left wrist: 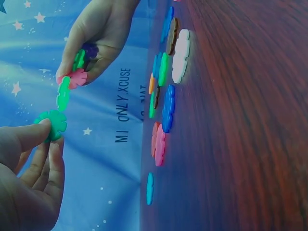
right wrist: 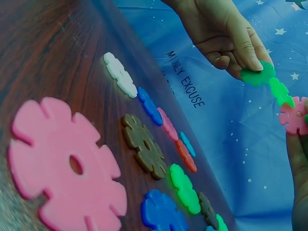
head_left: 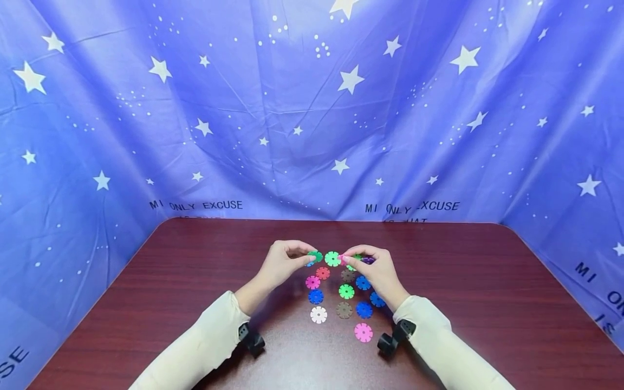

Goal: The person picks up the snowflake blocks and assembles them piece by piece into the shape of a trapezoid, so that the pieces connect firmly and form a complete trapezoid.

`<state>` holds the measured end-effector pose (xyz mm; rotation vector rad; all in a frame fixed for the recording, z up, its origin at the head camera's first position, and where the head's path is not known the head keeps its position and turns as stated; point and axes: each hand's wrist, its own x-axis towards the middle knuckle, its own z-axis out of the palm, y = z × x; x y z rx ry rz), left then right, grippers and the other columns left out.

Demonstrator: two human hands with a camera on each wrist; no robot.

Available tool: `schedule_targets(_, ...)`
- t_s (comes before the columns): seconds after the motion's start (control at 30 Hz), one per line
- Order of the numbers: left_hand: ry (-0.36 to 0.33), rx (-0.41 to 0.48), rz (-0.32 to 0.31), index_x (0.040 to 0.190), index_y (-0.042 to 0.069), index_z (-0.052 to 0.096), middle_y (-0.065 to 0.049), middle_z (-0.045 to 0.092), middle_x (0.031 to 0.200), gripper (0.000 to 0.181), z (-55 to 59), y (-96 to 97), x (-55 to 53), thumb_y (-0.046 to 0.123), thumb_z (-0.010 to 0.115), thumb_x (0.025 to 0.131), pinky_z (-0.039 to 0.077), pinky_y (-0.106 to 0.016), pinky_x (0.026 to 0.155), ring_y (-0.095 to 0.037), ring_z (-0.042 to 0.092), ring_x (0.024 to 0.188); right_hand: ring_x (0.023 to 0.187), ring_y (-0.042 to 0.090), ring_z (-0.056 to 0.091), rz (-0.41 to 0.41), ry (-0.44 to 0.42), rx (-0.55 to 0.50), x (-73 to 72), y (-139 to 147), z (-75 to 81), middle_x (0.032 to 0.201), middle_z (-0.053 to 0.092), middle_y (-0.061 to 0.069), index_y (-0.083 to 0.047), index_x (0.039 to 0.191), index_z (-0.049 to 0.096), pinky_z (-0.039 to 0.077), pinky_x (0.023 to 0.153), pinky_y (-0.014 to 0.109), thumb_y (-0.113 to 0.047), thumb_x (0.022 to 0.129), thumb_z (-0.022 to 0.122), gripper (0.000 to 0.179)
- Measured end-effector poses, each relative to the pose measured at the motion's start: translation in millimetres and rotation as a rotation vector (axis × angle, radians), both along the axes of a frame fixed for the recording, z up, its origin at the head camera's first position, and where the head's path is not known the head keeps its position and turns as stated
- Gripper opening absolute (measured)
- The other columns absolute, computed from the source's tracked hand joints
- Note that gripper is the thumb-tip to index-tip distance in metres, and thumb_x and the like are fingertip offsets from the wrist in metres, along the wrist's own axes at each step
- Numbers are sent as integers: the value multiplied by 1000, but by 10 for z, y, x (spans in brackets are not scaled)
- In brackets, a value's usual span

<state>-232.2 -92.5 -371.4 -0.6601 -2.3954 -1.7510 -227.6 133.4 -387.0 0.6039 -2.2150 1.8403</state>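
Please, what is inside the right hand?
In the right hand I see a pink piece, a green piece and a purple piece; their parts covered by the hand cannot be seen.

"What fills the upper half of your head view?"

"You have a blue-violet fabric curtain (head_left: 302, 108) hanging in soft folds, printed with white five-pointed stars (head_left: 351, 79) and small white dots (head_left: 275, 18)."

"Can you read anything there?"

"Left of centre you get black printed capital letters (head_left: 206, 206), 'MI ONLY EXCUSE'; right of centre, a fold breaks the same words."

"And below?"

"Your dark reddish-brown, wood-grained table (head_left: 146, 303) spans the lower half, its far edge cutting across a second line of lettering, with pale glare at bottom centre."
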Motion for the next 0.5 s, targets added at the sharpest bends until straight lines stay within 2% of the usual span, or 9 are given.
schedule_targets(0.07, -3, 7, 3, 95, -9, 70, -23, 69, 86, 15, 84, 30, 58, -4, 69, 80, 51, -19, 63, -10, 61, 69, 79, 14, 63, 1, 1, -4, -4, 6, -4, 87, 70, 14, 0, 88, 72, 51, 66, 24, -6, 84, 70, 8)
schedule_targets(0.3, -20, 57, 15, 93, -11, 69, -25, 69, 84, 14, 87, 90, 68, -5, 69, 80, 52, -20, 63, -24, 65, 71, 79, 12, 63, 5, 5, -17, -17, 7, -18, 87, 70, 13, 1, 89, 71, 51, 67, 24, -5, 84, 70, 8)
schedule_targets(0.37, -29, 69, 17, 93, -11, 69, -26, 68, 83, 14, 24, 99, 27, -5, 70, 80, 51, -19, 61, -23, 64, 69, 79, 12, 63, 9, 5, -21, -19, 5, -21, 87, 70, 13, 1, 89, 71, 52, 66, 24, -6, 84, 70, 8)
schedule_targets(0.5, -49, 105, 38, 93, -10, 69, -26, 68, 84, 15, -136, 117, -74, -4, 71, 79, 52, -22, 59, -7, 61, 62, 78, 12, 63, 20, 16, -29, -48, 12, -63, 86, 71, 10, 2, 89, 71, 52, 66, 24, -5, 84, 69, 9)
